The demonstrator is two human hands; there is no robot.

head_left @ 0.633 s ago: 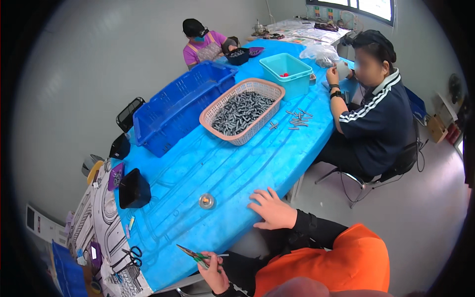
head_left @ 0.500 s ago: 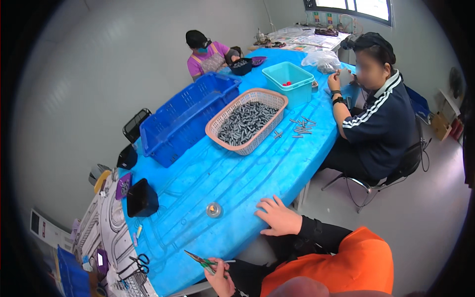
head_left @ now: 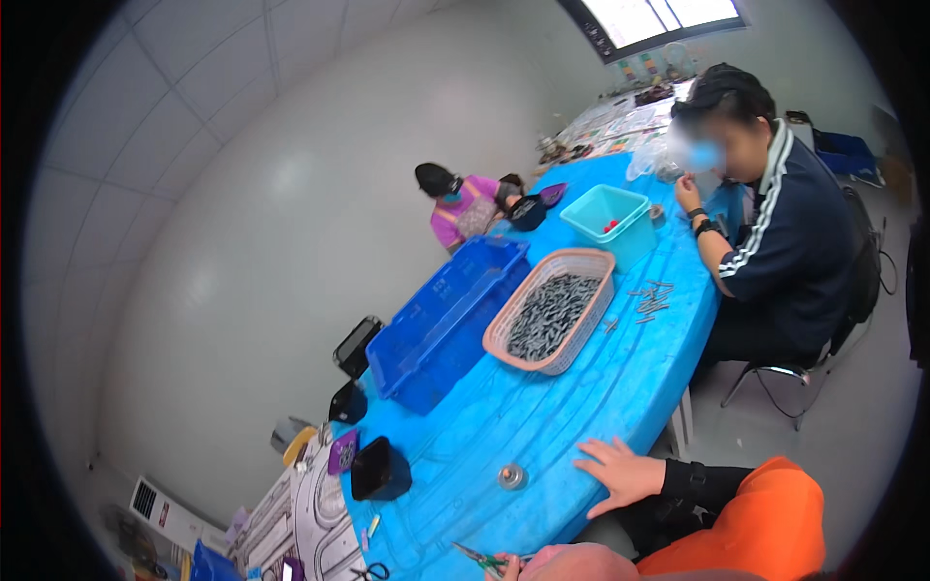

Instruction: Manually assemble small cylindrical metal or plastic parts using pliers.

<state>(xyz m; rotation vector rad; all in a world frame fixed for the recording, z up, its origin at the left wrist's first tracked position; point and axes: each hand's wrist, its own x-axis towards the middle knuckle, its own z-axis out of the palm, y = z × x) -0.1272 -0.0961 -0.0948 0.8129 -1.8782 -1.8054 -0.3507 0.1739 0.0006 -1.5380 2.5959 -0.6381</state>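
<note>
Head: L hand [head_left: 505, 571] w/ pointed pliers [head_left: 476, 556], R hand [head_left: 625, 476] on creased sheet [head_left: 441, 513].

Left fingers [head_left: 502, 573] and black scissors [head_left: 369, 572] cut off by the lower edge; pliers' handles [head_left: 492, 562] partly hidden

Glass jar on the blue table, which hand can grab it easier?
Probably the right hand: it's spread open at the table's edge, seemingly empty, close to the jar. The left hand holds pliers, so it looks busy.
</note>
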